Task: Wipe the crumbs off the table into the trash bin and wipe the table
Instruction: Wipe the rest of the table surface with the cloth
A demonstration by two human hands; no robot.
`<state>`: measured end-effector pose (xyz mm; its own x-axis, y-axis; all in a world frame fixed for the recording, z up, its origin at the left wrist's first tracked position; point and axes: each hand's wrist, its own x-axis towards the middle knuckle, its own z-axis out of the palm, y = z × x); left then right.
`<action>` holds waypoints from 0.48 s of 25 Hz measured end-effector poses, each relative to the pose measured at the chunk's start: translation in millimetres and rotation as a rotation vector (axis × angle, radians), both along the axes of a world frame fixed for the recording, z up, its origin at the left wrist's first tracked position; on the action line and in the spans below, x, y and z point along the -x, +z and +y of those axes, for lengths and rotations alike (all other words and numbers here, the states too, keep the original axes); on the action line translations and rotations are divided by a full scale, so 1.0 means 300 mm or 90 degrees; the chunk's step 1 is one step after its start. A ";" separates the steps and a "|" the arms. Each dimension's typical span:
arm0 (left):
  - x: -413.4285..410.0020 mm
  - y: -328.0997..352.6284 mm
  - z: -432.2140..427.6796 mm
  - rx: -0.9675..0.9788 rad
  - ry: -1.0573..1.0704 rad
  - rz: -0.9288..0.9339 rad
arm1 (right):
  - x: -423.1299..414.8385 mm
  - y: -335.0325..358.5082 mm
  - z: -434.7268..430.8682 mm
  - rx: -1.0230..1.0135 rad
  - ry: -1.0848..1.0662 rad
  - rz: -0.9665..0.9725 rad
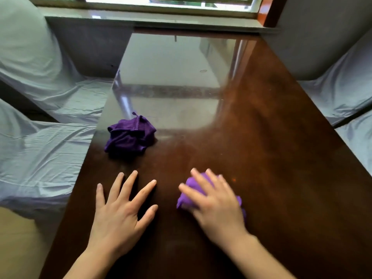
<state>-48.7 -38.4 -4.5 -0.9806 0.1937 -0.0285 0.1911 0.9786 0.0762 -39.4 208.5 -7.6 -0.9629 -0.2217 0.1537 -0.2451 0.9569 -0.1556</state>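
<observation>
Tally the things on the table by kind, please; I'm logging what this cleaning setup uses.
Purple cloths: 2, one crumpled and lying free, one under the right hand
Hands on the table: 2, the left hand flat and empty
Total: 4

Two purple cloths (129, 135) (189, 190), two hands (120, 212) (215, 206), one table (261, 137)

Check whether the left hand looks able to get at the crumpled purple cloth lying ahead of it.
Probably yes: the left hand lies flat and empty on the table, and nothing stands between its fingers and the crumpled purple cloth.
</observation>
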 end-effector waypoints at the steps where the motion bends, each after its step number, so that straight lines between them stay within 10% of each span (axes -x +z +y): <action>1: -0.014 -0.004 -0.028 0.003 0.009 0.002 | 0.088 0.005 0.027 -0.003 -0.024 -0.003; 8: 0.002 -0.006 -0.161 -0.058 0.121 0.005 | 0.452 0.033 -0.124 0.022 -0.205 -0.055; 12: -0.011 -0.021 -0.211 -0.079 0.132 0.005 | 0.161 -0.001 -0.319 0.036 0.039 0.035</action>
